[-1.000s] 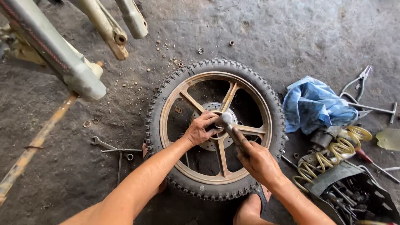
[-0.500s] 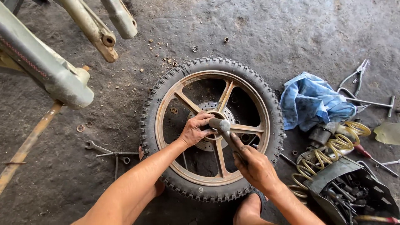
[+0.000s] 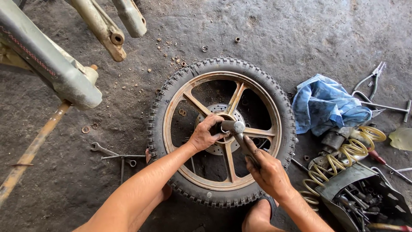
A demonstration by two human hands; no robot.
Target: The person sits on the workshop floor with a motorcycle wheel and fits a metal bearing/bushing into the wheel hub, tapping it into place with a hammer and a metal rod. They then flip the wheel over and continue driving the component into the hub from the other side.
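A motorcycle wheel (image 3: pixel 274 103) with a knobby black tyre and rusty tan spokes lies flat on the concrete floor. My left hand (image 3: pixel 205 134) rests on the hub at its centre, fingers curled around something small there that I cannot make out. My right hand (image 3: pixel 269 172) grips the handle of a hammer (image 3: pixel 238 134), whose metal head sits just above the hub beside my left fingers.
A grey motorcycle frame and fork legs (image 3: pixel 64 68) hang over the upper left. Wrenches (image 3: pixel 112 154) lie left of the wheel. At the right are a blue cloth (image 3: pixel 326 105), pliers (image 3: pixel 373 79), yellow coil springs (image 3: pixel 343 159) and a box of tools (image 3: pixel 365 193). My foot (image 3: pixel 259 215) is below the wheel.
The view has shifted slightly, with the wheel now sitting a little further left. The hammer head has come down closer to the hub; my left hand stays on the hub.
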